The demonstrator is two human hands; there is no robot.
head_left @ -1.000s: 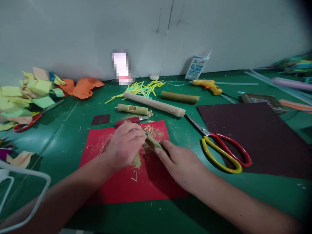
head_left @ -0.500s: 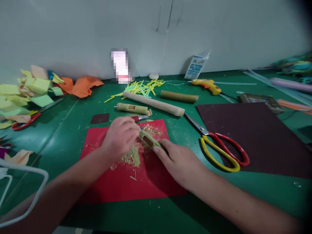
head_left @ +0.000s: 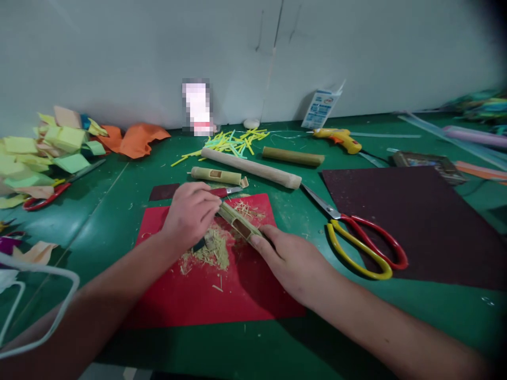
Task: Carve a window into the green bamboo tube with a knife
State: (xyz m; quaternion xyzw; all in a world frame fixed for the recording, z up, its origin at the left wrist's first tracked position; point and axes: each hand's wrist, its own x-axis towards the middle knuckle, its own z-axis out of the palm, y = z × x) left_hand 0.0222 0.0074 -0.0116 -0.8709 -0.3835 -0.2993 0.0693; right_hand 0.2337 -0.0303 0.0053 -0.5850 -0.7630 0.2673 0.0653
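Note:
My right hand (head_left: 289,258) grips the lower right end of a green bamboo tube (head_left: 237,222) with a rectangular slot cut in its side. At the tube's upper left end, my left hand (head_left: 190,211) has its fingers curled together. A small dark edge shows at those fingertips, but I cannot make out what they hold. Below that hand a dark piece (head_left: 201,244) lies by a pile of pale shavings (head_left: 216,256) on a red sheet (head_left: 237,295). Just behind the hand lies a red-handled craft knife (head_left: 222,193).
Behind the sheet lie a slotted bamboo piece (head_left: 227,176), a long pale stick (head_left: 253,169) and another bamboo piece (head_left: 293,157). Large scissors (head_left: 356,237) rest partly on a dark sheet (head_left: 396,211). A yellow glue gun (head_left: 340,140) is farther back; folded papers (head_left: 59,142) pile up left.
My left hand has slid left and slightly back, uncovering more of the tube's upper end and the dark piece by the shavings. My right hand keeps its grip, nearly still.

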